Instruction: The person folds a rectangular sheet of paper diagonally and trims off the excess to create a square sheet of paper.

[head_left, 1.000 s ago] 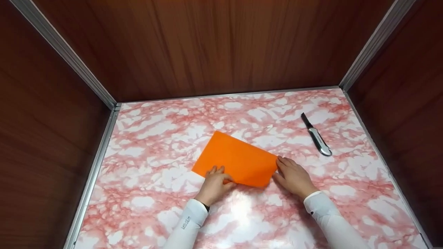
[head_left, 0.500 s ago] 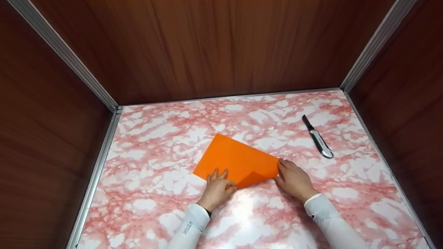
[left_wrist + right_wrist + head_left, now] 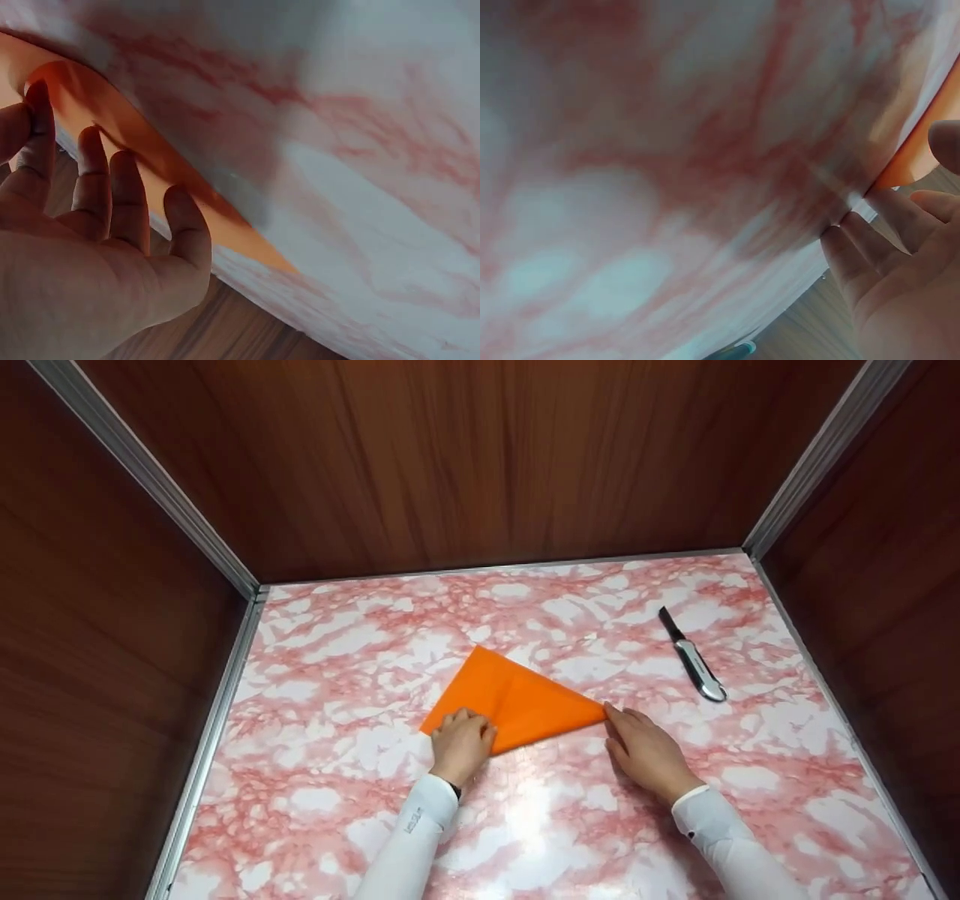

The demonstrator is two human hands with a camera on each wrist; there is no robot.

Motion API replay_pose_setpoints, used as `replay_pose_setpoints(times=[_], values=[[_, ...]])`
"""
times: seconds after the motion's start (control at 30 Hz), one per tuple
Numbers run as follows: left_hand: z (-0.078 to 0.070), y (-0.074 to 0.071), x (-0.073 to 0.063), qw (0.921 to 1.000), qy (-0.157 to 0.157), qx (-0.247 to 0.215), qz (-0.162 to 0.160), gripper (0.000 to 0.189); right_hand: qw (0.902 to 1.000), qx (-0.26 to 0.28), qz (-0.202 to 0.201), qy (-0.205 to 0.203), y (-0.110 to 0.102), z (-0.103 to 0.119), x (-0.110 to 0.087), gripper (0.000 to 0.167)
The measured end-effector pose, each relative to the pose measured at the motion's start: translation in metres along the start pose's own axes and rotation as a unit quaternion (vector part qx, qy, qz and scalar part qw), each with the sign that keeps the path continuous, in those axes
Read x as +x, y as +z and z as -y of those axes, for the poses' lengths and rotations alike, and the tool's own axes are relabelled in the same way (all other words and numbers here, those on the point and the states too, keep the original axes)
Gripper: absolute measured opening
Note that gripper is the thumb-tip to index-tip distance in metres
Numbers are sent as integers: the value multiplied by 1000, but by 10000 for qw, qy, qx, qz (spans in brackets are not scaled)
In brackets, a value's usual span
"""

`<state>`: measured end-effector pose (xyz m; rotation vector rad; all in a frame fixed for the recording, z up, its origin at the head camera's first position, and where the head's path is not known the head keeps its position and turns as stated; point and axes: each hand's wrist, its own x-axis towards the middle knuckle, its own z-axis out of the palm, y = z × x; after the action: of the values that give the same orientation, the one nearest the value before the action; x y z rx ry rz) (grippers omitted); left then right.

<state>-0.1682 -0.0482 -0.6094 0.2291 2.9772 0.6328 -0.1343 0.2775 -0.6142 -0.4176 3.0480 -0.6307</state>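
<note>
A sheet of orange paper (image 3: 525, 701), its lower right part folded over, lies on the table in the head view. The outline narrows to a point at the right. At its lower left edge my left hand (image 3: 461, 744) has bent fingers on the paper, thumb and index finger close together at the near edge. The left wrist view shows the paper (image 3: 142, 139) curving up beside these fingers. My right hand (image 3: 651, 754) touches the pointed right corner with fairly straight fingertips, the thumb a little apart. In the right wrist view the paper (image 3: 915, 161) is mostly out of frame.
On the right of the red-and-white marbled tabletop (image 3: 337, 660) lies a utility knife (image 3: 694, 660), its dark end pointing away from me. Brown wood-look panels (image 3: 480, 465) with metal edge strips stand at the back and both sides.
The paper's lower right edge has folded over, so its outline has gone from four-sided to narrow at the right. My left hand has shifted slightly upward, its fingers more bent.
</note>
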Motion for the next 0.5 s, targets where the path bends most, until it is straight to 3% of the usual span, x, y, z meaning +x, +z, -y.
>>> replay_pose_setpoints(times=[0.3, 0.5], values=[[0, -7, 19, 9985, -300, -49, 445, 24, 9998, 12, 91, -148, 1, -3, -7, 57], [-2, -8, 24, 9975, -312, 35, 636, 24, 9996, 125, -171, -174, 4, -3, -8, 52]])
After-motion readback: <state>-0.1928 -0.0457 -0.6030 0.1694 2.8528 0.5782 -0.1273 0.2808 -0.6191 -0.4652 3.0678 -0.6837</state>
